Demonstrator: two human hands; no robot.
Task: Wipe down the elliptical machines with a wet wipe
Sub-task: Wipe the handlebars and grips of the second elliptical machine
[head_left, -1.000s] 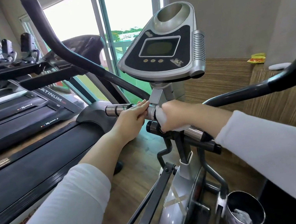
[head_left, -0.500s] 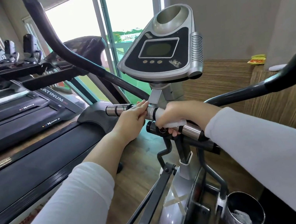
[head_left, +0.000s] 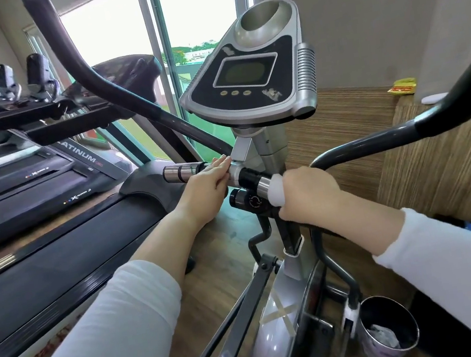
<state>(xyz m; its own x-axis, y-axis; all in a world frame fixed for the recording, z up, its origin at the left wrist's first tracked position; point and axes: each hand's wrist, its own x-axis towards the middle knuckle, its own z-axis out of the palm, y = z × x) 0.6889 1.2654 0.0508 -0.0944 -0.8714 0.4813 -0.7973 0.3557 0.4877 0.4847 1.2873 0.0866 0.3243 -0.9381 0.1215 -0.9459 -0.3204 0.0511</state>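
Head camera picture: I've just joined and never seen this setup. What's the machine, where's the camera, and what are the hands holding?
It is one picture, from a wide-angle camera on the person's head, looking forward and down along both white-sleeved arms. No robot: two bare hands. The machine in the middle is an elliptical trainer, topped by its grey and black console with a small screen. The left hand rests with fairly straight fingers on the short chrome handlebar left of the post. The right hand grips a white wet wipe wrapped round the matching bar on the right. Just below sits a round black knob. To the left stand black treadmills; at the lower right, on the wooden floor, a round metal bin holds crumpled white material.
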